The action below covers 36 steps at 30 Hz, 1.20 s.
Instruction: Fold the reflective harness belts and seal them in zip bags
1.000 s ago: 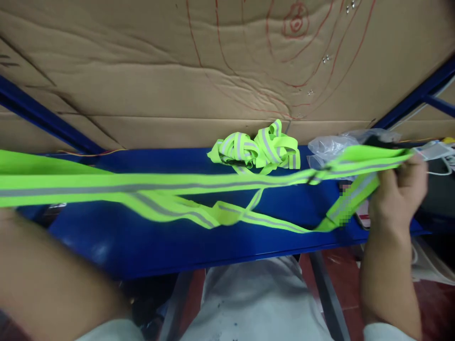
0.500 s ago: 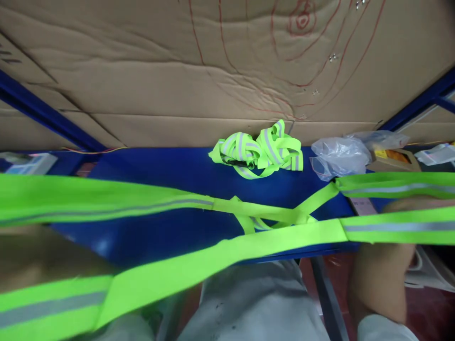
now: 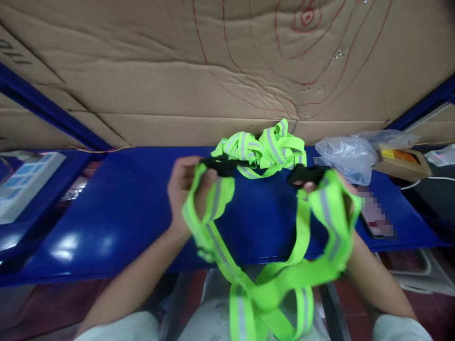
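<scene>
Between my hands hangs a neon-green reflective harness [image 3: 270,289] with grey stripes, its straps drooping over the table edge toward my lap. My left hand [image 3: 186,189] is closed on one end, by a black buckle half [image 3: 223,165] that points right. My right hand [image 3: 346,199], partly covered by looped strap, is closed at the other end, by a second black buckle half [image 3: 307,175] pointing left. The two buckle halves are apart, with a gap between them. Behind them a bundle of similar green reflective straps [image 3: 263,147] lies against the cardboard.
The blue table [image 3: 124,203] meets a cardboard wall [image 3: 159,85] with red drawn lines. At right are a clear plastic bag [image 3: 346,156], a small open cardboard box [image 3: 405,163] and a phone [image 3: 377,213]. A white box [image 3: 30,182] lies at left.
My hands have come in from far left and right toward the middle. The harness straps, stretched taut across the view before, now hang slack, and the black buckle halves show.
</scene>
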Available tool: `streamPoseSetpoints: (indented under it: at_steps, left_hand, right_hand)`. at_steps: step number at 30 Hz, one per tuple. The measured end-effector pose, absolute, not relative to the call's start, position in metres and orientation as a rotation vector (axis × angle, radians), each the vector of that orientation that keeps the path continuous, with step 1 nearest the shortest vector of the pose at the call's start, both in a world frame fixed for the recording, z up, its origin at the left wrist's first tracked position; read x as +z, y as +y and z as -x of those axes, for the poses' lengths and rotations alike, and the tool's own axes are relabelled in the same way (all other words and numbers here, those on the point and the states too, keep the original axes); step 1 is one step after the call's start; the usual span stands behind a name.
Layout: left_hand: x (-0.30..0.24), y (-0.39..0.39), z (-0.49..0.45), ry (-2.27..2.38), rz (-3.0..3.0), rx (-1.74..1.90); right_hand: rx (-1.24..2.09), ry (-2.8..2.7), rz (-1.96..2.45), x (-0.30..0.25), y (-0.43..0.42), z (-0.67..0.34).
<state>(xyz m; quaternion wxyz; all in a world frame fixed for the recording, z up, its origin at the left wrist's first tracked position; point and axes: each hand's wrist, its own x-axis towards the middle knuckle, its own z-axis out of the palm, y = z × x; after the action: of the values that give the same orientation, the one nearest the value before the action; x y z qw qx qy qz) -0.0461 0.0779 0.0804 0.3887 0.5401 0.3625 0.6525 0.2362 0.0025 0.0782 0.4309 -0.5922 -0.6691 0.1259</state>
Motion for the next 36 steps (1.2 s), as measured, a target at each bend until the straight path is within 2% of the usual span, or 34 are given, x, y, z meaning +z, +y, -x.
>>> streamPoseSetpoints:
  at_steps: [6,19,27,31,36]
  left_hand:
    - [0.045,0.075,0.018,0.945,-1.337,1.407]
    - [0.042,0.077,0.028,0.967,-1.357,1.229]
    - [0.023,0.073,0.029,0.898,-1.428,1.14]
    - [0.036,0.08,0.037,0.854,-1.581,1.066]
    - [0.083,0.101,0.077,0.563,-2.075,0.58]
  right_hand:
    - [0.635,-1.552,1.184,0.051,0.043,-0.208]
    - [0.721,-1.563,1.233,0.039,0.045,-0.206]
    - [0.777,-1.711,1.051,0.032,0.044,-0.201]
    - [0.762,-1.704,1.015,0.033,0.044,-0.202]
    - [0.637,-1.622,1.022,0.051,0.041,-0.212]
